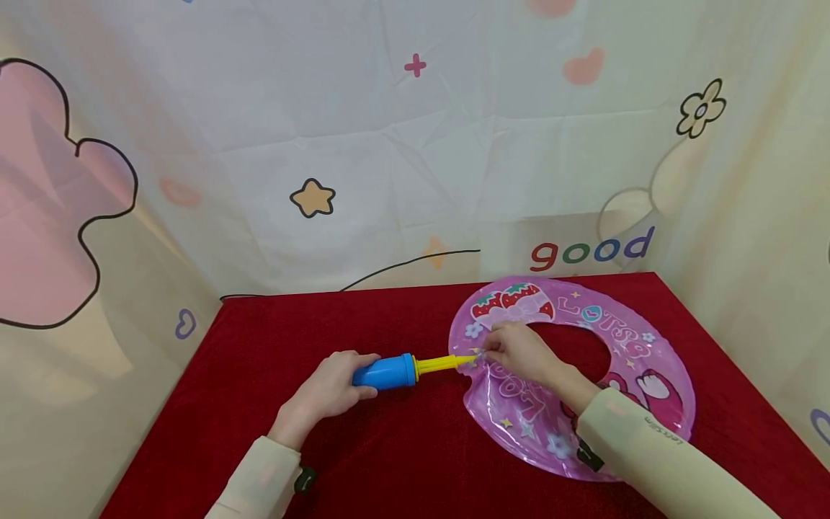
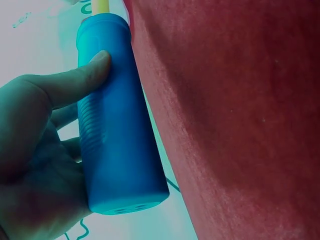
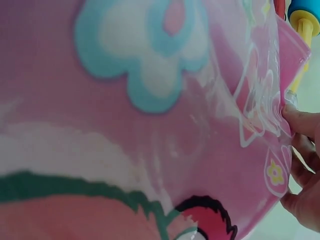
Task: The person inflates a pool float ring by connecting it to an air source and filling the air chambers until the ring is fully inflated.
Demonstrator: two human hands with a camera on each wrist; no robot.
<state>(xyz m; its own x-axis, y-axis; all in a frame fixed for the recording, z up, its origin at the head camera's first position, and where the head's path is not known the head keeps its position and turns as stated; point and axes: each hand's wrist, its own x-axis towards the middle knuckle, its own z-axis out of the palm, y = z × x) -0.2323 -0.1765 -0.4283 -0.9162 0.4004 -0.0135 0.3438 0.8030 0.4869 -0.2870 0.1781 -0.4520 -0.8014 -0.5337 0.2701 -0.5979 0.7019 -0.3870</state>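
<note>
My left hand [image 1: 329, 387] grips a blue hand pump [image 1: 384, 373], the thumb lying along its barrel in the left wrist view. The pump's yellow nozzle [image 1: 439, 363] points right and its tip meets the clear valve [image 1: 479, 355] of a pink swim ring [image 1: 521, 432]. Thumb and fingers of my right hand [image 1: 521, 352] pinch the ring at that valve. In the right wrist view the ring's film bunches beside the right hand [image 3: 304, 167]; the fingers partly hide the valve, so how deep the nozzle sits cannot be seen.
A red cloth [image 1: 272, 324] covers the table under the pump and ring. Behind and at both sides hangs a pale printed curtain [image 1: 363, 144]. The ring lies on the table's right half, its far edge close to the back curtain.
</note>
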